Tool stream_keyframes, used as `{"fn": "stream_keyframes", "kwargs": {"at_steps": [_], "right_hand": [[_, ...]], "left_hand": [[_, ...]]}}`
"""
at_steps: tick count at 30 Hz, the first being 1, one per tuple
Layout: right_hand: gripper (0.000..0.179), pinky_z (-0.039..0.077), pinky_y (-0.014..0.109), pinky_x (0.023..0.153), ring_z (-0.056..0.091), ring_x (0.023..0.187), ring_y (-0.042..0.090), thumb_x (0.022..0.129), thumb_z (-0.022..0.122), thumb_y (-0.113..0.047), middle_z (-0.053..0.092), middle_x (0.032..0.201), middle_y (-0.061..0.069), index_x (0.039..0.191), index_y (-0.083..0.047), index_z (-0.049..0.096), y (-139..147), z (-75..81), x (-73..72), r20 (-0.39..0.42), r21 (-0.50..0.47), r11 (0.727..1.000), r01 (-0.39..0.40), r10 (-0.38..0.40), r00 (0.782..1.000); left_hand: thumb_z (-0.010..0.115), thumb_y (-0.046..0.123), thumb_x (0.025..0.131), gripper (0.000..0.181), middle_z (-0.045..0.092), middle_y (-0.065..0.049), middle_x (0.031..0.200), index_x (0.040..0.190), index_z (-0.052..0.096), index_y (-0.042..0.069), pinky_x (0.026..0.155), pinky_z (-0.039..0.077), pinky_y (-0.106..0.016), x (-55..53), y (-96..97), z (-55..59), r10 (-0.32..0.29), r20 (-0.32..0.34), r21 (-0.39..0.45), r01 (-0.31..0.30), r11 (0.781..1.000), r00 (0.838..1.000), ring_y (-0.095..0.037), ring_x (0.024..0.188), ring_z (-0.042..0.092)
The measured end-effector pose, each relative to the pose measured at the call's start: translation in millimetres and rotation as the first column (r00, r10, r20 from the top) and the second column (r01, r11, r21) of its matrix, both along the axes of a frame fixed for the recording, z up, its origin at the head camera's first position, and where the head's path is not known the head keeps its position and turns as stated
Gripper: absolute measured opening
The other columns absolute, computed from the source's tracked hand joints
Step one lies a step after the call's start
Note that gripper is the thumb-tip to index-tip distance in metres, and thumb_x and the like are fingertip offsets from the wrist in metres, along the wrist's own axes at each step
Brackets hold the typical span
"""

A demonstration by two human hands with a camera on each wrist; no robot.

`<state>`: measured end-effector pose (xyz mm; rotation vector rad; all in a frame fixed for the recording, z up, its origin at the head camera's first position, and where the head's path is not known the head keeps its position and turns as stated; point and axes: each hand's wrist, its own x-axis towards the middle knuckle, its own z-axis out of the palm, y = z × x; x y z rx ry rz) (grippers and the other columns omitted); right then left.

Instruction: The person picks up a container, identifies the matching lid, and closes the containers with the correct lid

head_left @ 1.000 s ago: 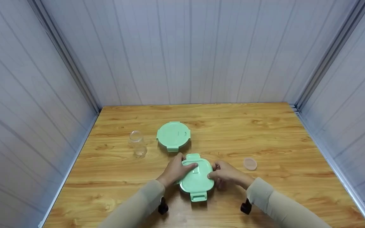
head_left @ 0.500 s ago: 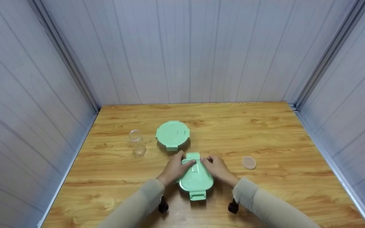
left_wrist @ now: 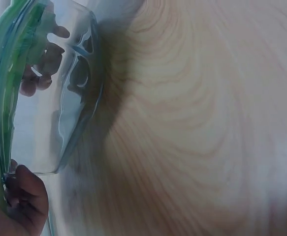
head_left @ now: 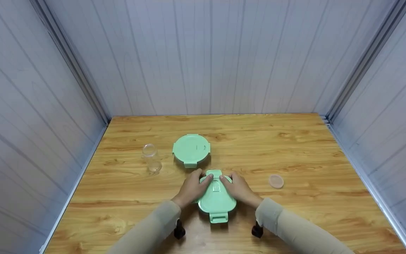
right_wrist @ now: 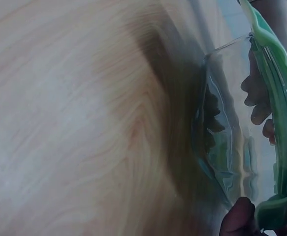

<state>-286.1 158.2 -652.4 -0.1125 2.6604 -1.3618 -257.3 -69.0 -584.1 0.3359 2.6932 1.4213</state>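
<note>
A rounded-square food container with a green latching lid (head_left: pixel 217 204) sits in front of me; its see-through body (left_wrist: pixel 40 123) shows in the left wrist view. My left hand (head_left: pixel 191 188) grips its left side, thumb on the lid near the far latch. On the opposite side my right hand (head_left: pixel 240 189) holds it likewise, its thumb close to the left one. In the right wrist view a fingertip (right_wrist: pixel 239 216) touches beside a green latch (right_wrist: pixel 276 211). The near latch (head_left: pixel 219 217) sticks out from the lid. Most of the curled fingers are hidden below the lid in the head view.
Just beyond stands a round container with a green lid (head_left: pixel 191 150). Left of it is a clear jar (head_left: pixel 152 158). A small translucent disc-shaped lid (head_left: pixel 276 181) lies to the right on the wooden table (head_left: pixel 294 218). Pale panel walls enclose the back and sides.
My right hand has moved from the container's right side up to its far right corner, thumb now near the far latch. My left hand keeps its grip, its thumb slightly shifted.
</note>
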Motion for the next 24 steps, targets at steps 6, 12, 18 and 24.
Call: {"fn": "stream_keyframes", "kwargs": {"at_steps": [6, 12, 18, 24], "right_hand": [[0.039, 0.047, 0.032, 0.074, 0.058, 0.083, 0.019, 0.109, 0.062, -0.05, 0.062, 0.094, 0.005, 0.104, -0.012, 0.059, 1.3, -2.7, -0.3, 0.002, -0.007, 1.0, -0.012, 0.012, 1.0], [0.043, 0.044, 0.029, 0.073, 0.054, 0.085, 0.018, 0.11, 0.059, -0.054, 0.058, 0.095, 0.003, 0.105, -0.012, 0.057, -0.1, 1.6, 2.6, 0.024, -0.007, 1.0, -0.013, 0.013, 1.0], [0.047, 0.042, 0.031, 0.069, 0.051, 0.082, 0.019, 0.11, 0.058, -0.055, 0.054, 0.092, 0.003, 0.105, -0.008, 0.055, -1.2, 19.1, 11.9, 0.005, -0.006, 0.999, -0.041, 0.041, 0.999], [0.044, 0.043, 0.029, 0.073, 0.052, 0.086, 0.018, 0.11, 0.059, -0.055, 0.054, 0.093, 0.002, 0.106, -0.011, 0.056, -2.0, 19.1, 9.4, 0.048, 0.009, 1.0, -0.02, 0.02, 0.999]], "left_hand": [[0.066, 0.043, 0.107, 0.039, 0.068, -0.011, 0.115, 0.117, 0.066, 0.006, 0.099, 0.054, -0.05, 8.0, -8.0, 3.0, -0.019, -0.02, -0.026, 0.019, 0.999, 1.0, -0.025, 0.108, 0.064], [0.077, 0.046, 0.099, 0.052, 0.068, -0.012, 0.118, 0.127, 0.063, 0.003, 0.098, 0.055, -0.049, 24.2, -23.1, 6.2, -0.045, 0.017, -0.024, 0.045, 0.999, 0.999, -0.025, 0.108, 0.063], [0.082, 0.048, 0.095, 0.057, 0.066, -0.01, 0.115, 0.124, 0.061, 0.004, 0.098, 0.054, -0.046, 34.6, -35.6, 8.8, -0.011, 0.098, -0.019, 0.012, 1.0, 0.995, -0.023, 0.106, 0.061], [0.086, 0.045, 0.093, 0.052, 0.061, -0.007, 0.1, 0.111, 0.058, 0.006, 0.08, 0.048, -0.035, 40.2, -42.2, 13.0, 0.019, 0.156, 0.011, -0.021, 1.0, 0.988, -0.019, 0.092, 0.055]]}}
